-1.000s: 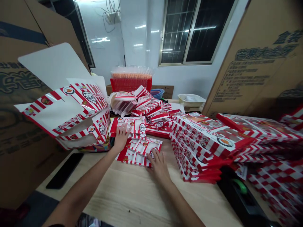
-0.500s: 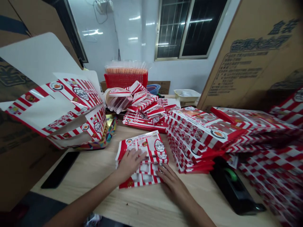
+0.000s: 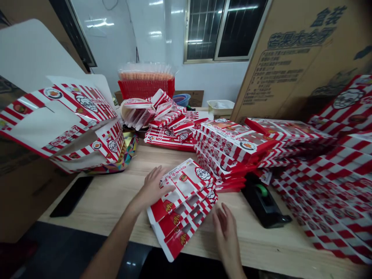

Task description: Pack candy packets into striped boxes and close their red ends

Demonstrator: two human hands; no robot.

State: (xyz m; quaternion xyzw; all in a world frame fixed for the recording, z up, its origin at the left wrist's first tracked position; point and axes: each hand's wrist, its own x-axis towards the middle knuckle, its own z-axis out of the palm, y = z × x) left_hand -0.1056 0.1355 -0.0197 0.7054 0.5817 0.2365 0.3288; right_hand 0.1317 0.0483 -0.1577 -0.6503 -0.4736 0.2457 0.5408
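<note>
Red-and-white striped card, printed with cartoon faces, fills this work scene. A small pile of flat cartons (image 3: 192,180) is centred on the wooden tabletop (image 3: 139,159), close to the near edge and slanted. Clock positions are taken from that pile. Tidy layers have already been formed in the neat stack (image 3: 223,155) at 1 o'clock and the taller stack (image 3: 325,205) at 3. The central pile is judged only partly ordered: its layers are fanned, and its edges are left unaligned. Loose packs (image 3: 174,120) are jumbled at 12.

The left hand (image 3: 151,190) is laid over the pile's edge at 10 o'clock, thumb stretched across the top; whether its grip is pressed tight cannot be told. The right hand (image 3: 228,228) is held at 4 o'clock, fingers loosely curved, grip moderately wide, nothing visibly held; contact with the pile cannot be confirmed. Both forearms are angled in from below.
</note>
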